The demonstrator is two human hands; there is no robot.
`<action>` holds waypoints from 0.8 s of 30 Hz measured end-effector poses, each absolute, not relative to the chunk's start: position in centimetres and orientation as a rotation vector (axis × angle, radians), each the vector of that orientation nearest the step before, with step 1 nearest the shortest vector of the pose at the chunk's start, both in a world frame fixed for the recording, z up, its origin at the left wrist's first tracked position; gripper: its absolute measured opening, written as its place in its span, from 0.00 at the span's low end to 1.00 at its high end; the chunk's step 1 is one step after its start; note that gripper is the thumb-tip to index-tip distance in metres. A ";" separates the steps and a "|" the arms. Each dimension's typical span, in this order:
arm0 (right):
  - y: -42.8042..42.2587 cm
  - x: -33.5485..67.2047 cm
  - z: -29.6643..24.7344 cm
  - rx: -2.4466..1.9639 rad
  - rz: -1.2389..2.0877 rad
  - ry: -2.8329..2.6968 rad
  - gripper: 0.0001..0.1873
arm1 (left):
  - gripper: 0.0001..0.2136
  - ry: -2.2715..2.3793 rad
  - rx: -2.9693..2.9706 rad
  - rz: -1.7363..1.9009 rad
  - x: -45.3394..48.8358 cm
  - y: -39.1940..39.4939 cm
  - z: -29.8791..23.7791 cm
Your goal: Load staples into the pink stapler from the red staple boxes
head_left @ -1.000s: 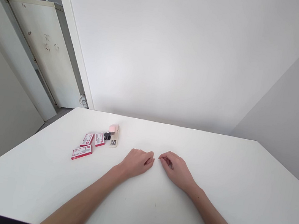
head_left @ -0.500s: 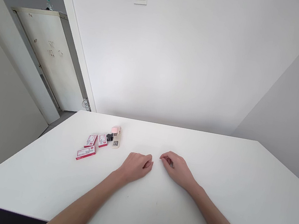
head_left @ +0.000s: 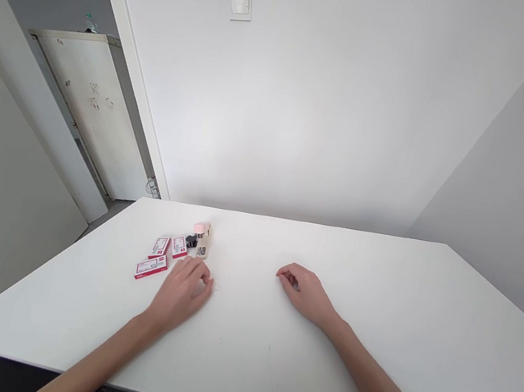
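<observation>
Stapler (head_left: 200,241) and staple boxes lie in a cluster on the white bench (head_left: 371,323), just beyond the fingertips of the left hand (head_left: 182,290). That grip is loosely curled and grasps nothing. The largest box (head_left: 150,267) lies nearest, just to its left, with two smaller boxes (head_left: 168,246) past it, beside the pink-topped stapler. This looks like a reach toward the cluster, and a pick-up would call for a short extension forward. Well apart, the right hand (head_left: 306,290) rests half-curled and holds nothing.

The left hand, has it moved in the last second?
Yes. The left hand slid left, away from the right hand, toward the staple boxes.
</observation>
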State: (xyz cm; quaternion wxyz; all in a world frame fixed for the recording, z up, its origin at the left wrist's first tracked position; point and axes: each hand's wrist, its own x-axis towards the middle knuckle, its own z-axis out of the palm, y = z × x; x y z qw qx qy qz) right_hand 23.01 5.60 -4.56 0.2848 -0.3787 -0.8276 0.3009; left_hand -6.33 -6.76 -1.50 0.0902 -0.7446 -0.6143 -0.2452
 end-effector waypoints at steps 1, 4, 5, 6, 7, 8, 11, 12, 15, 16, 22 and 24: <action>5.6 23.0 -4.6 -1.011 0.805 -2.213 0.13 | 0.05 -1.832 -2.151 -0.726 -7.2 -6.9 -1.4; 5.6 23.0 -4.6 -1.006 0.801 -2.216 0.12 | 0.06 -1.894 -1.925 -0.678 -9.5 -7.4 -1.4; 5.7 23.0 -4.7 -1.004 0.799 -2.217 0.12 | 0.09 -1.924 -1.847 -0.656 -10.1 -7.5 -1.4; 5.7 23.0 -4.7 -1.002 0.797 -2.217 0.12 | 0.11 -1.956 -1.770 -0.633 -10.7 -7.7 -1.5; 5.7 23.0 -4.7 -1.002 0.796 -2.217 0.12 | 0.14 -1.987 -1.692 -0.613 -11.3 -7.8 -1.5; 5.7 23.0 -4.7 -1.002 0.798 -2.216 0.12 | 0.16 -2.016 -1.622 -0.595 -11.8 -7.9 -1.6; 5.7 23.0 -4.8 -1.004 0.799 -2.214 0.12 | 0.22 -2.073 -1.491 -0.561 -12.8 -8.3 -1.8; 5.7 23.0 -4.8 -1.005 0.799 -2.215 0.12 | 0.23 -2.082 -1.479 -0.555 -13.0 -8.3 -1.8; 5.7 23.0 -4.7 -1.010 0.794 -2.219 0.12 | 0.24 -2.094 -1.512 -0.534 -13.3 -8.4 -1.9; 5.6 23.0 -4.7 -1.011 0.795 -2.219 0.12 | 0.24 -2.099 -1.532 -0.523 -13.3 -8.4 -1.9; 5.7 22.9 -4.6 -1.002 0.798 -2.220 0.12 | 0.24 -2.120 -1.626 -0.503 -13.2 -8.4 -1.9; 5.7 22.9 -4.6 -1.009 0.790 -2.225 0.12 | 0.23 -2.111 -1.686 -0.497 -13.3 -8.4 -1.8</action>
